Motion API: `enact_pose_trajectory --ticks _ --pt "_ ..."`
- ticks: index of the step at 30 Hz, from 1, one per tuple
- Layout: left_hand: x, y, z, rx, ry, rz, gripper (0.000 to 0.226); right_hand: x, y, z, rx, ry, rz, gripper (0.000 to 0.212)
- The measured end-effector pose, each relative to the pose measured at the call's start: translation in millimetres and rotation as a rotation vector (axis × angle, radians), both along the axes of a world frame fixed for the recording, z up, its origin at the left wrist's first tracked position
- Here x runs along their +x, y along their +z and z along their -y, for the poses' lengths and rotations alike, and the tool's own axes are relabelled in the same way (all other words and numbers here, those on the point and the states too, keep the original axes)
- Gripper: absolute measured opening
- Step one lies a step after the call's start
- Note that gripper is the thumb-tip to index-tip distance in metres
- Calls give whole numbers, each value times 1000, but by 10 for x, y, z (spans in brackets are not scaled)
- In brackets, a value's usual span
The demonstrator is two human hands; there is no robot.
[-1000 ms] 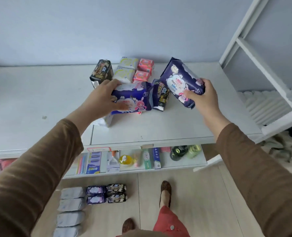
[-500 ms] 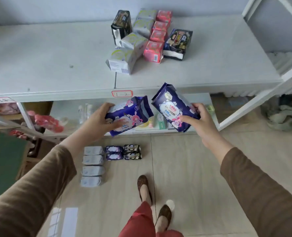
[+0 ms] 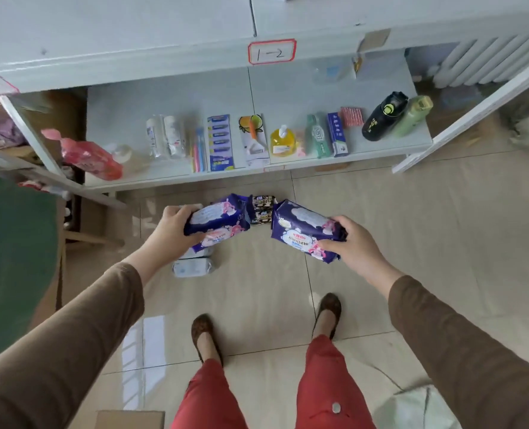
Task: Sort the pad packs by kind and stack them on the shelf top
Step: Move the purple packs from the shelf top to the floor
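Down over the floor, the left hand is gripping a dark purple pad pack, its fingers curling over the pack's top edge and its thumb lying along the near face. The right hand is clamping a second purple pack the same way, thumb on the front and fingers wrapping behind. Both packs are tilting inward, their near ends close together but apart. Between the hands and just beyond them, two black pad packs are lying on the tiled floor. Below the left hand, a pale blue pack is resting on the floor. Farther beyond both hands, the lower shelf is holding toothbrushes, a yellow soap bottle and a black bottle. The shelf top is showing at the upper edge, well beyond the hands.
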State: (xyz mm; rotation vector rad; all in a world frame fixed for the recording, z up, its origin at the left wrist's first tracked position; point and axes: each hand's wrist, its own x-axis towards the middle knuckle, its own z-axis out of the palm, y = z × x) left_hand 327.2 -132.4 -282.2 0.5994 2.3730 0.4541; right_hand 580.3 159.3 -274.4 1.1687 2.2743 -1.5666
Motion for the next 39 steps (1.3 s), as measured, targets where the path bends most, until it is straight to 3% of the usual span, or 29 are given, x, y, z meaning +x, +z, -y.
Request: enact_pose_trajectory --ticks 11,18,25,31,39 --pt "-368 -2109 718 -40 -74 -7 58 -257 -1762 1418 194 243 218 57" --pt "-405 -3657 462 -42 -178 -31 41 -512 -3305 1631 321 465 238 55" --pt "-609 -5002 201 -74 -349 -145 36 -758 -4631 1650 329 475 212 56" --pt "-814 -5645 134 -95 -459 -264 36 -954 -5327 1677 326 466 143 48" --pt "-943 -5938 265 -179 -532 -516 56 -1272 -5722 1749 350 387 83 49"
